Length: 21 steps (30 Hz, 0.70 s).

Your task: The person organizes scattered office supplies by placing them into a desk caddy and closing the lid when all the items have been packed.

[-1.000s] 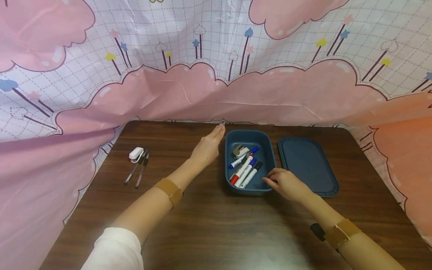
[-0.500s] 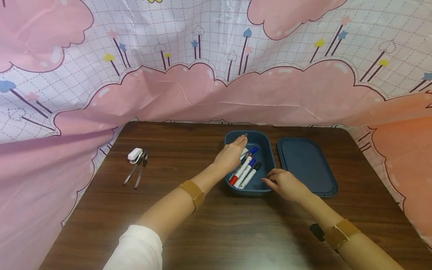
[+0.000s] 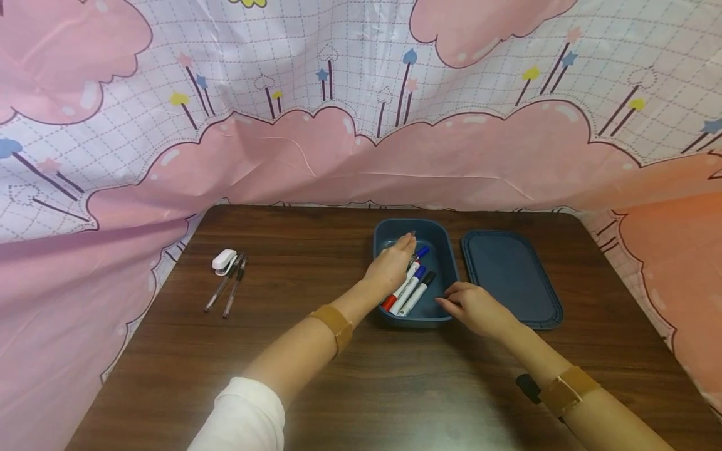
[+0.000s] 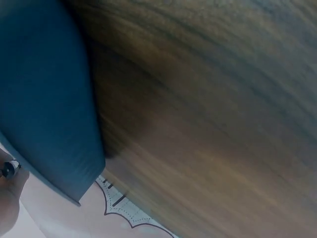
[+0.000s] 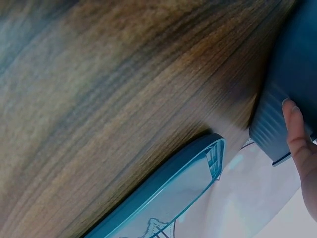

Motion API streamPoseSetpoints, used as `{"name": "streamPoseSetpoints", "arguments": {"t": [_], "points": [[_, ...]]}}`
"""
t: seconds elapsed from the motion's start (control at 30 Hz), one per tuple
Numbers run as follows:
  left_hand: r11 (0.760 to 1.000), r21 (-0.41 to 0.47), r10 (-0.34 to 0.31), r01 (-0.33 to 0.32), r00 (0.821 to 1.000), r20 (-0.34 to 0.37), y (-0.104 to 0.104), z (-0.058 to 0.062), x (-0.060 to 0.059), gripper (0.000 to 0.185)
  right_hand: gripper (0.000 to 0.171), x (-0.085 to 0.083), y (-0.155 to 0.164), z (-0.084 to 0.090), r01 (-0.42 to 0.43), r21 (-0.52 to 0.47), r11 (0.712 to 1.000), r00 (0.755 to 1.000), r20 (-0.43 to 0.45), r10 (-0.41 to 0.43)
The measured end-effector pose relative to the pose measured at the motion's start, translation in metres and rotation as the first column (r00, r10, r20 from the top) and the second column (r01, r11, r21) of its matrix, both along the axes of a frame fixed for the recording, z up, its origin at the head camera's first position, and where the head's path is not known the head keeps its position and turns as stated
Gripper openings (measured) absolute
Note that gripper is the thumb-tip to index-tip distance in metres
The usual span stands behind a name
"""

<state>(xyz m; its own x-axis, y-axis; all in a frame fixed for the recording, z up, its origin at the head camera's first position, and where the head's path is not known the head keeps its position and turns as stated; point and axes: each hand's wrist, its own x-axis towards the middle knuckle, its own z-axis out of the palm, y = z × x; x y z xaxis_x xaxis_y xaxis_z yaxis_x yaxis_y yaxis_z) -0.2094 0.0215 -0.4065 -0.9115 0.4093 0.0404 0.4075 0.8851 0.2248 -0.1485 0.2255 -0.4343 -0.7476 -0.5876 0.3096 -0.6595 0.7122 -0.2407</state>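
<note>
My left hand [image 3: 390,266] reaches over the left side of a blue storage box [image 3: 454,263], its fingers holding a slim pen [image 4: 10,169] whose dark end shows in the left wrist view. Most of the pen is hidden behind the fingers. Inside the box lie several whiteboard markers [image 3: 418,293] with white barrels and red, blue or black caps; the hand covers the box's left part. My right hand [image 3: 476,307] grips the right rim near the front corner. In the right wrist view its fingers [image 5: 295,131] lie against the outer wall.
Right of the box lies its blue lid [image 3: 510,275], flat on the wooden table [image 3: 316,388]. At the left are a small white stapler [image 3: 224,260] and two clear pens [image 3: 234,291]. A patterned pink and white curtain [image 3: 338,163] hangs behind the table.
From beyond the box's left rim, my left hand has moved right and lowered over the box with the pen, covering the grey and white items there. My right hand stays at the rim.
</note>
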Motion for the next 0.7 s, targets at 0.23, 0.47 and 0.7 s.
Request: {"name": "streamPoseSetpoints", "arguments": {"t": [0.23,0.47,0.7], "points": [[0.999,-0.027,-0.023,0.022,0.999,-0.03,0.006,-0.008,0.001,0.066,0.022,-0.001,0.0,-0.001,0.001,0.007,1.0,1.0,0.006,-0.001],[0.998,-0.042,-0.049,0.048,0.999,-0.022,0.015,-0.014,0.004,0.063,0.021,0.0,0.0,-0.001,-0.007,0.002,1.0,1.0,0.001,0.007],[0.998,-0.042,-0.049,0.047,0.998,-0.036,0.018,-0.022,0.003,0.058,0.019,0.0,0.001,-0.001,-0.01,0.003,1.0,1.0,-0.013,0.01]]}}
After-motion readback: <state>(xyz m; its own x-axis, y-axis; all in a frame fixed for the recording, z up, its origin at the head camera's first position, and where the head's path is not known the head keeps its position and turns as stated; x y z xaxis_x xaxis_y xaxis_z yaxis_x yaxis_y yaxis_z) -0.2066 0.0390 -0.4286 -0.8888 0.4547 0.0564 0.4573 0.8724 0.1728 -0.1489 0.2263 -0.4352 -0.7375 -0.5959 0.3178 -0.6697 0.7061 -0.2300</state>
